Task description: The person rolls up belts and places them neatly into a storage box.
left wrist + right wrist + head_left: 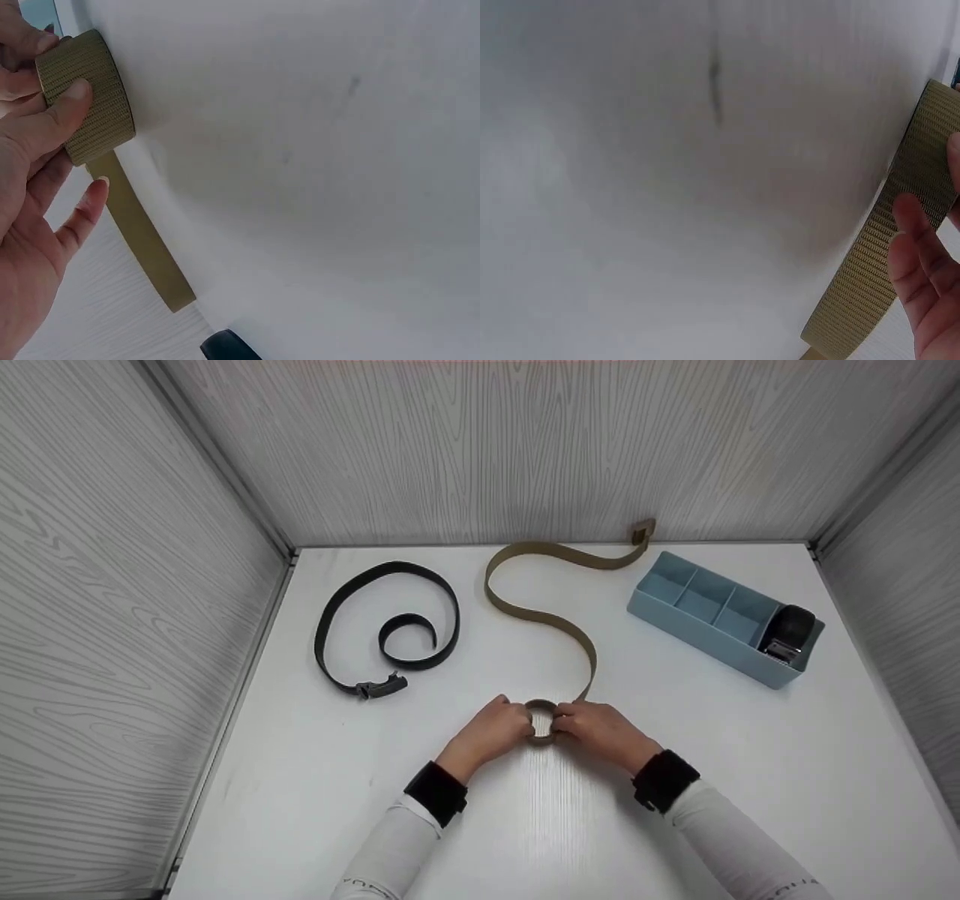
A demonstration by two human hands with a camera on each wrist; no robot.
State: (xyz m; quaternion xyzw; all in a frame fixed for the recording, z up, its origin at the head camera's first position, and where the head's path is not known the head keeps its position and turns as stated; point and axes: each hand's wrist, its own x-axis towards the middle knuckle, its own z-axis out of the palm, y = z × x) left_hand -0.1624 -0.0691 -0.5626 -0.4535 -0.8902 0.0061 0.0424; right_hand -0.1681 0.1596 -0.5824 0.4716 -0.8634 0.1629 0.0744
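Observation:
A tan woven belt point(553, 620) winds in an S across the white table, its buckle point(643, 531) at the back by the wall. The near end is rolled into a small open ring between both hands. My left hand point(491, 735) pinches the left side of this ring, and in the left wrist view its thumb point(69, 112) lies on the woven outer face. On the opposite side my right hand point(606, 733) grips the ring where the belt runs off to the back. In the right wrist view the strap point(866, 274) passes by its fingertips point(909, 214).
A black belt point(322, 630) with a dark buckle point(382, 687) lies loosely curled at the left. At the right stands a blue divided box point(694, 634), with a black rolled item with a metal buckle point(787, 631) in its end compartment. Walls point(450, 450) border the table's back and sides.

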